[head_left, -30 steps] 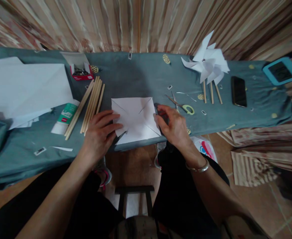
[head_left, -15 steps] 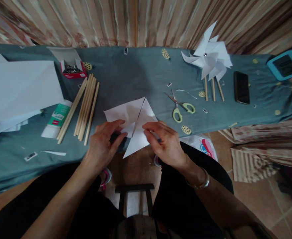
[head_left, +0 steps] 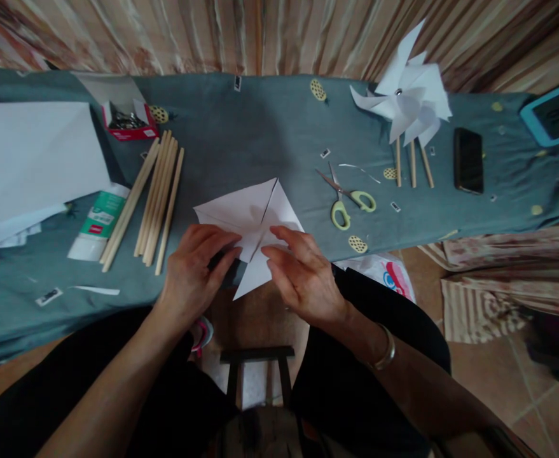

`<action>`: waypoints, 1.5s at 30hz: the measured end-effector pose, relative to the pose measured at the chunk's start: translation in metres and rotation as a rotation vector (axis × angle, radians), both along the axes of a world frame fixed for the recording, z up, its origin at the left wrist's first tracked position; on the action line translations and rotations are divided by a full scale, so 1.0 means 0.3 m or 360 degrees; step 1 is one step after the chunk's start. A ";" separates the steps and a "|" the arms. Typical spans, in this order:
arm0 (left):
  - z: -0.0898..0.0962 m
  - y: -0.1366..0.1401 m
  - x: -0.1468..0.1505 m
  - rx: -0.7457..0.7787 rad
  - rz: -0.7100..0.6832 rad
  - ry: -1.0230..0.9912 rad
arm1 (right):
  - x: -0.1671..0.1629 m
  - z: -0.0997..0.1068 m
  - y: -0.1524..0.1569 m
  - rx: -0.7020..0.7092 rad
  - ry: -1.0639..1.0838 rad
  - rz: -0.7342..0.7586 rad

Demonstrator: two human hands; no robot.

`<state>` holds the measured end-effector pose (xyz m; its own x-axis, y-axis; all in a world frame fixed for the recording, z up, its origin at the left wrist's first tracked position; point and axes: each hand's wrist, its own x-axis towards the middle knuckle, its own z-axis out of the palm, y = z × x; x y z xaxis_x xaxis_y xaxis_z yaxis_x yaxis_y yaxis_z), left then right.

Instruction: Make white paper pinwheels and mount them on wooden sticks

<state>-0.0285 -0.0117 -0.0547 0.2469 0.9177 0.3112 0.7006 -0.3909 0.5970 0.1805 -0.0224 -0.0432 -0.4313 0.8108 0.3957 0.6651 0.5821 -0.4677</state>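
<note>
A white paper square (head_left: 241, 200) with slits cut in from its corners lies at the table's near edge, one point sticking out over the edge. My left hand (head_left: 196, 267) is at its left side, thumb and fingertips closed on the paper. My right hand (head_left: 308, 273) is over the paper's right part, thumb and fingers apart, with the fingertips close to the middle. Whether they touch the sheet I cannot tell. Scissors (head_left: 340, 191) with green handles lie spread to the right, by a thin paper strip (head_left: 360, 170).
At left are stacked white paper (head_left: 35, 152), a glue tube (head_left: 98, 222), several wooden sticks (head_left: 158, 200) and a red box (head_left: 131, 124) of small metal pieces. Finished paper pinwheels (head_left: 415, 102), a phone (head_left: 469, 160) and a blue-framed device (head_left: 558, 114) are at right.
My right hand has shifted left over the paper toward its middle, its fingers spreading. My left hand stays at the left side, its fingertips closer together. The view has tilted slightly.
</note>
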 end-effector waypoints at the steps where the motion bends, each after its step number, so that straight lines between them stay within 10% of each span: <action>1: 0.000 0.000 0.000 0.0001 0.0009 0.0009 | -0.001 -0.002 -0.001 -0.0010 -0.0008 -0.0004; 45: 0.005 0.001 0.007 -0.0061 0.0027 0.0127 | -0.044 -0.040 0.023 -0.0202 -0.0210 -0.0071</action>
